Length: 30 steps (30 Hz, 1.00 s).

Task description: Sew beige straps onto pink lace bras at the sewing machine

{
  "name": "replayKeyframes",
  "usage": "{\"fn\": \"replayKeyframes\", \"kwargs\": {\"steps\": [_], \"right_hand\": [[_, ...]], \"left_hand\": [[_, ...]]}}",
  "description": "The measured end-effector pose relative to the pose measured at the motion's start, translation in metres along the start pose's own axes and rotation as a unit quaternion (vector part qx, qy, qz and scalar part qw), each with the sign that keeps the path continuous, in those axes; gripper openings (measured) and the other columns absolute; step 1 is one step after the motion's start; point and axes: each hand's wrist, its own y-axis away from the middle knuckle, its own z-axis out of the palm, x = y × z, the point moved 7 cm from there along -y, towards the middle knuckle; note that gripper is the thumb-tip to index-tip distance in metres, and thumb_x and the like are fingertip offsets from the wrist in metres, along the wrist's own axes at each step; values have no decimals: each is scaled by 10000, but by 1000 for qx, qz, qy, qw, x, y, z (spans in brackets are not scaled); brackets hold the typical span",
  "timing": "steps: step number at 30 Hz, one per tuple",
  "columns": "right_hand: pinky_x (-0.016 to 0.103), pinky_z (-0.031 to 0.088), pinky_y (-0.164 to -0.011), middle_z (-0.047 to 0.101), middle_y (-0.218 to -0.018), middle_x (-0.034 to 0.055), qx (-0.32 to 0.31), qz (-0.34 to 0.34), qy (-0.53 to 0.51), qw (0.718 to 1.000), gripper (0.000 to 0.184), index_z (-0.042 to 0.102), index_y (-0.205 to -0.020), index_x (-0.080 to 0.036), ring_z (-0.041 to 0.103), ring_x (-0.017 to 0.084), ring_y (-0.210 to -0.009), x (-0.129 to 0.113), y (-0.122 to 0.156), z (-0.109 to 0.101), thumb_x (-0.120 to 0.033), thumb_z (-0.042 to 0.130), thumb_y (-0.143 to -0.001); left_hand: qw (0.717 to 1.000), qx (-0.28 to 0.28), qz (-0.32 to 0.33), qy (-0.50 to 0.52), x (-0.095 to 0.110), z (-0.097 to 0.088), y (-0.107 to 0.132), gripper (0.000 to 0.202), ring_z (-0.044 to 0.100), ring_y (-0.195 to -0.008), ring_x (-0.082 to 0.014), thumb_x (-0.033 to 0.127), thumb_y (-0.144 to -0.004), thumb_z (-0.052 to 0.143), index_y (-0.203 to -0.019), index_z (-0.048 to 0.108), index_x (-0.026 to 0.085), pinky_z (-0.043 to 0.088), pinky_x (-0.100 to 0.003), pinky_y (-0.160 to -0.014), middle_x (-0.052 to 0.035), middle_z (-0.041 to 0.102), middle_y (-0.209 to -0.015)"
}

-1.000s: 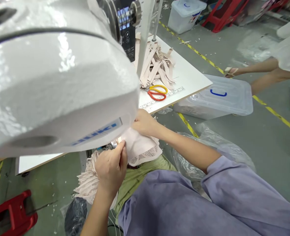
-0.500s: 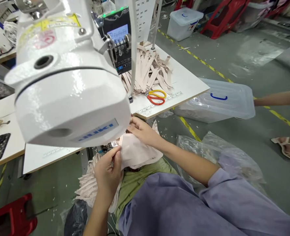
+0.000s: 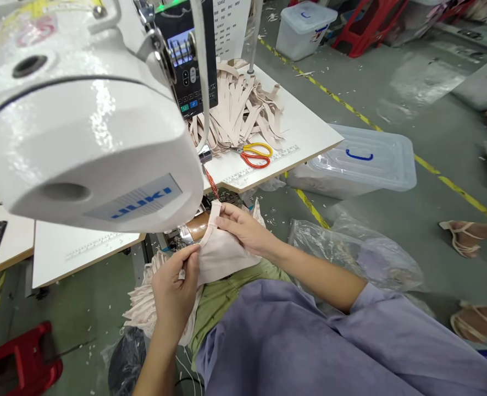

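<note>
A pale pink fabric piece [image 3: 222, 256] with a narrow band along its upper edge is stretched between my hands, just in front of the white sewing machine [image 3: 90, 148]. My left hand [image 3: 175, 289] pinches its left edge between thumb and fingers. At the upper right, near the raised band end, my right hand [image 3: 243, 228] grips the same piece. The machine head hides the needle area. Below and left of the cloth hangs a bunch of similar pale pieces [image 3: 140, 302].
Yellow-and-red-handled scissors [image 3: 256, 155] and a heap of beige strips [image 3: 243, 107] lie on the white tabletop [image 3: 305, 132]. A lidded plastic bin [image 3: 367, 157] stands right of the table. A red stool [image 3: 21, 357] is at lower left. Another person's sandalled feet [image 3: 466, 239] show at right.
The fabric's upper band has come out from beside the machine and is now raised and visible in my right hand. The view has shifted slightly; the other person's arm has left the bin.
</note>
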Motion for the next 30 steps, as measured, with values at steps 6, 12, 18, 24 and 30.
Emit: {"fn": "replayKeyframes", "kwargs": {"steps": [6,12,18,24,30], "right_hand": [[293,486,-786,633,-861,19,-98,-176,163,966,206,666,-874,-195,591,144,-822,-16,45,13,-382,617,-944],[329,543,-781,679,-815,54,-124,-447,341,818,78,685,-884,-203,650,171,-834,-36,94,27,-222,626,-932],[333,576,-799,707,-808,59,-131,-484,348,792,45,665,-907,-205,692,175,-843,-38,100,29,-166,645,-896],[327,578,-810,706,-815,41,-124,-480,354,793,61,649,-848,-221,689,163,-830,-32,101,32,-175,667,-884],[361,515,-944,717,-1011,88,-170,-357,399,827,194,649,-1112,-222,663,192,-1020,-8,76,-10,-316,593,-951]], "left_hand": [[987,-80,112,-78,19,29,15,369,672,-760,-195,355,-835,703,-1137,600,169,485,-308,-680,-28,718,-850],[957,10,273,-98,28,29,25,129,473,-562,-157,154,-927,525,-860,630,186,317,-306,-575,11,557,-575],[952,49,292,-81,32,14,28,82,432,-546,-148,163,-923,554,-902,632,176,289,-297,-563,18,528,-555],[952,52,292,-82,28,16,27,87,425,-538,-143,145,-913,560,-901,643,165,280,-298,-553,17,525,-544],[962,-117,248,-5,32,22,37,217,536,-536,-144,217,-971,486,-962,700,175,380,-279,-533,1,619,-592]]}}
